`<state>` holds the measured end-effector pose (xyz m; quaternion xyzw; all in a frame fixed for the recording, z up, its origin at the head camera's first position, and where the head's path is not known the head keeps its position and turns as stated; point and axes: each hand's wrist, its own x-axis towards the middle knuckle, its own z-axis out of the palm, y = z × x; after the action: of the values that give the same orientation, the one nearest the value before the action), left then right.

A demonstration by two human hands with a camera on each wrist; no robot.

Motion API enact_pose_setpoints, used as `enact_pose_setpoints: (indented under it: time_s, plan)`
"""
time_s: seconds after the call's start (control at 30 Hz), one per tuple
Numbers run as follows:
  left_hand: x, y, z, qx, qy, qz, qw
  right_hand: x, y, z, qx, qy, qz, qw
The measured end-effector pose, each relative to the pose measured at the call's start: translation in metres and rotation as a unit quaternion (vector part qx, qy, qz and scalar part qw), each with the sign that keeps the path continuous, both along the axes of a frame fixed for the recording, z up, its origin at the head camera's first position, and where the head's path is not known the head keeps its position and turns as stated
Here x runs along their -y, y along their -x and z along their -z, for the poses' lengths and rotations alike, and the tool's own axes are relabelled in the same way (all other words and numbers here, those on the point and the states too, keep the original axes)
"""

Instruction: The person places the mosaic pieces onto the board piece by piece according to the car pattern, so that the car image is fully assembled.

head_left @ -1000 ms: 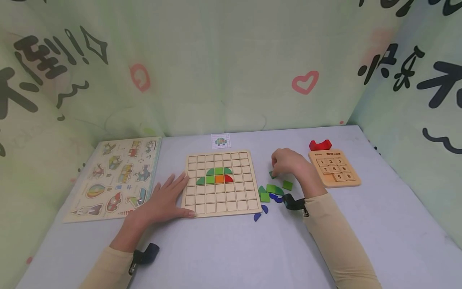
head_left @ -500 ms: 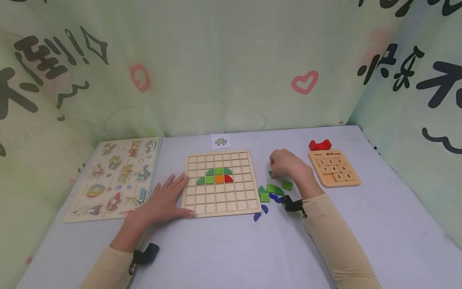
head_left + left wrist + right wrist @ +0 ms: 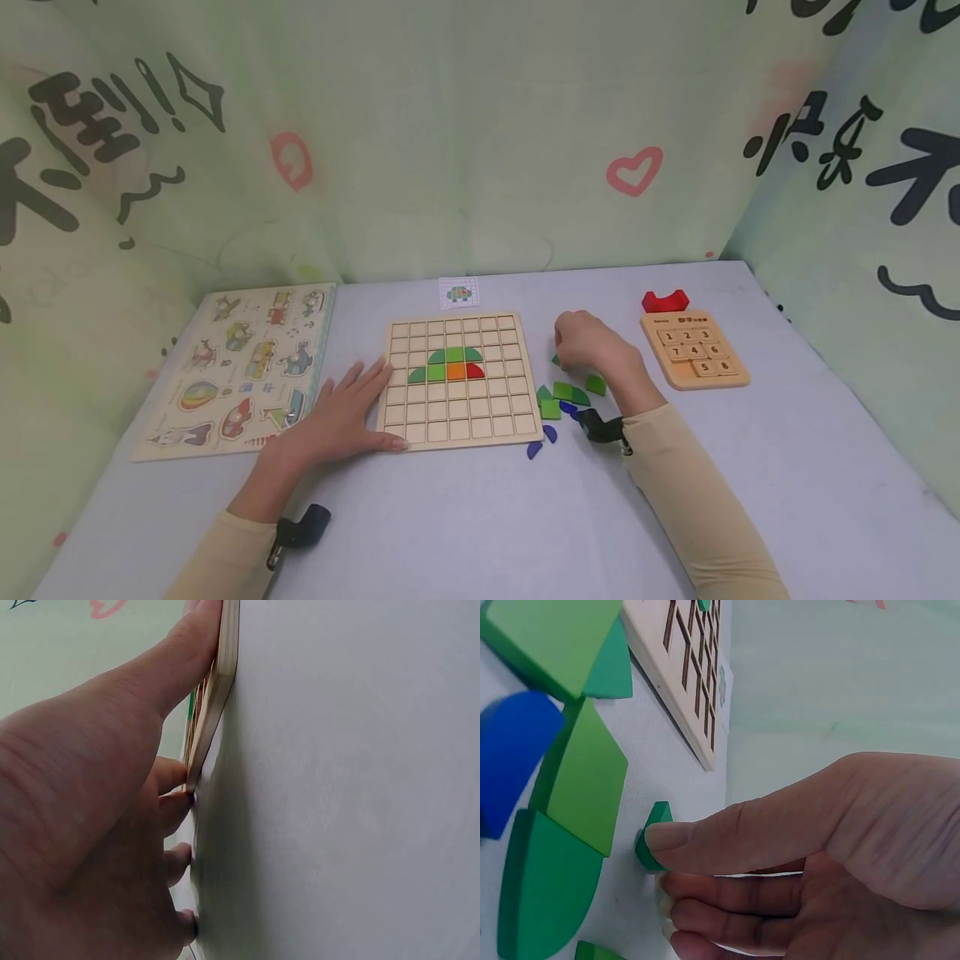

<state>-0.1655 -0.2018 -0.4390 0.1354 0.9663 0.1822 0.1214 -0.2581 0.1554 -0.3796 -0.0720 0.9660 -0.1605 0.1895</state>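
Pale green cloth with black writing and pink hearts hangs behind a light grey table (image 3: 465,517); at the middle of the table lies a wooden grid board (image 3: 457,382) with a small arch of green, orange and red pieces set into its cells; the left hand (image 3: 341,417) lies flat on the table at the board's near left corner, fingers straight and spread, the thumb along the board's near edge and the fingertips touching its left edge, as the left wrist view also shows; to the right of the board the right hand (image 3: 596,346) is curled down over the table, and in the right wrist view its thumb and fingers pinch a small dark green piece (image 3: 652,838) that sits on the table just off the board's right edge; near that hand, on its near side, lies a loose cluster of green pieces (image 3: 564,393) and blue pieces (image 3: 542,442); far left lies a picture puzzle (image 3: 243,367) of vehicles; to the right lies a wooden number pad (image 3: 693,348) with a red block (image 3: 664,301) just beyond it; a small pattern card (image 3: 459,293) lies just beyond the board.
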Motion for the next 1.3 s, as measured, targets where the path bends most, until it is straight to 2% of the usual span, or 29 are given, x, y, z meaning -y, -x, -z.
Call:
enact_pose_setpoints:
  time_s: [0.23,0.4,0.53,0.63,0.9,1.3]
  plan:
    - [0.0,0.0,-0.001,-0.003,-0.003,0.001,1.0,-0.001,0.002,0.002,-0.002,0.014,-0.01,1.0]
    - [0.0,-0.001,-0.001,-0.001,-0.003,0.0,1.0,0.001,0.005,0.005,-0.02,0.028,-0.029,0.999]
    - [0.0,-0.001,-0.001,-0.002,-0.004,-0.001,1.0,0.003,0.007,0.005,-0.041,0.047,-0.028,0.998]
    - [0.0,0.0,0.0,-0.003,-0.006,-0.001,1.0,0.006,0.008,0.004,-0.063,0.064,-0.028,0.996]
    - [0.001,0.0,0.0,-0.001,-0.005,0.0,1.0,0.016,0.008,0.005,-0.098,0.118,-0.062,0.986]
    - [0.0,0.0,0.0,0.001,-0.003,0.0,1.0,0.038,0.004,0.012,-0.092,0.172,-0.09,0.977]
